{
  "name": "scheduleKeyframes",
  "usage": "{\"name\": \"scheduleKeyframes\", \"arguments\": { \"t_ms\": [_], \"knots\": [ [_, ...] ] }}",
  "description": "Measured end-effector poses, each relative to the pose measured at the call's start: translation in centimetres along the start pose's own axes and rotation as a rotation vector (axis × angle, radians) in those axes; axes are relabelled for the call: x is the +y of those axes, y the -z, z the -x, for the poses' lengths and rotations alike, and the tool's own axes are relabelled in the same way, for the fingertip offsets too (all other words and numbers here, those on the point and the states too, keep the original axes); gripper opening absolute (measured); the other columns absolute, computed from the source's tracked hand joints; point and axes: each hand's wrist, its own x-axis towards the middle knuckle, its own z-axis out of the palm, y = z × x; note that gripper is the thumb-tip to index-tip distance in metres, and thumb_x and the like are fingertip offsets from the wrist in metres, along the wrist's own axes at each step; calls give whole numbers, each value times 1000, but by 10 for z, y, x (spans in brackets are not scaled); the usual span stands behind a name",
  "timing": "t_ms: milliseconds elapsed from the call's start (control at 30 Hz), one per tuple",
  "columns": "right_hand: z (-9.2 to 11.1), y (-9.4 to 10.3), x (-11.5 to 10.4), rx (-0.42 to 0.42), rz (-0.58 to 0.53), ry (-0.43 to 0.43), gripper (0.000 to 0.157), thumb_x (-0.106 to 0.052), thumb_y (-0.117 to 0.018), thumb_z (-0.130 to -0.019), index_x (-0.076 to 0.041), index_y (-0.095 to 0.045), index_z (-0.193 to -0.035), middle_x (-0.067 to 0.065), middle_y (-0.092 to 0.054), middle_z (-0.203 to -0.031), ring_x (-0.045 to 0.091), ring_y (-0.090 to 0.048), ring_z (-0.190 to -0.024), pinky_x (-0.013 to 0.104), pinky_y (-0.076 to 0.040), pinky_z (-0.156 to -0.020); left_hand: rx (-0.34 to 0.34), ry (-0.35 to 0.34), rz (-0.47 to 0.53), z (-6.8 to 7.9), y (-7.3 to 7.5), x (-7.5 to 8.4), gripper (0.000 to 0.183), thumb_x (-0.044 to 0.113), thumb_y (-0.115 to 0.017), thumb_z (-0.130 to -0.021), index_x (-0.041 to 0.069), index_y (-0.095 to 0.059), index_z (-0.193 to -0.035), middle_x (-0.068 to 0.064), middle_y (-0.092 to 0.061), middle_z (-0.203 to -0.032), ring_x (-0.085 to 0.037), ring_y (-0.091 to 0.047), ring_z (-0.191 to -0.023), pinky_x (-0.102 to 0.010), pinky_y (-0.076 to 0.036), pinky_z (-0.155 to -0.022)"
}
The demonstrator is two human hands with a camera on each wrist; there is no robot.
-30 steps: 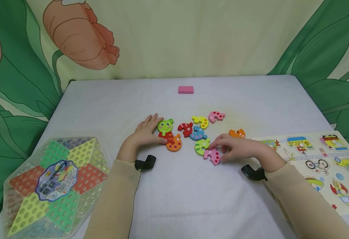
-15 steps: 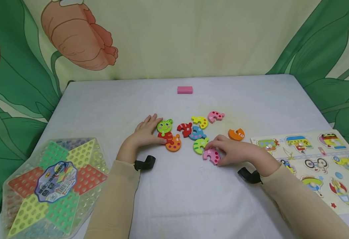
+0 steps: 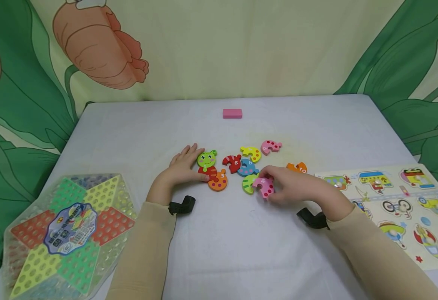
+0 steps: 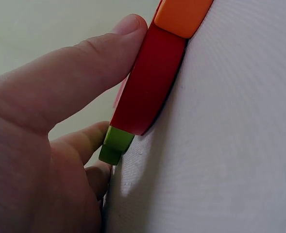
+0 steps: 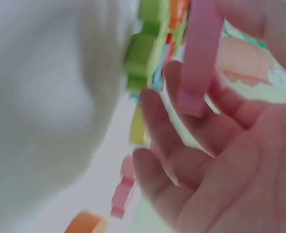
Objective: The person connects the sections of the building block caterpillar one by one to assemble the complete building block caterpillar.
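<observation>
- One patterned backdrop stands behind one white counter.
- One clear game box, near left; one picture board, right, its near-left part covered by the right sleeve.
- Two hands: the left hand has a loose grip, fingers spread, thumb on a red piece; the right hand has its grip pinched on a spotted pink piece, just right of the green curved piece and hiding its right edge.
- Ten puzzle pieces, mid-counter: two red, two orange, two pink, one blue, one yellow, one green curved, one green smiling head. Head, one red and one orange join at left; the right hand partly covers the other orange.
- One pink block, far side.
</observation>
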Motion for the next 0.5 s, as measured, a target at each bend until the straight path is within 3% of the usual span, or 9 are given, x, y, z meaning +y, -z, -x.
{"name": "scheduleKeyframes", "arguments": {
  "t_ms": [267,500],
  "knots": [
    [-34,1,-23,64,-242,44,51,-17,-66,-82,-10,-43,-127,7,-52,-116,18,-57,-97,31,-50,-85,0,-1,-9,0,1,-1,91,48,-68,-72,22,-21,-145,-3,-2,-155,-26,6,-142,-50,1,-113],
    [-59,-11,-36,50,-287,94,53,-16,-65,-83,-10,-42,-130,5,-50,-126,18,-54,-106,34,-48,-92,4,-13,-4,0,-1,0,91,49,-68,-72,22,-21,-145,-3,-1,-155,-26,5,-142,-50,1,-113]
  ]
}}
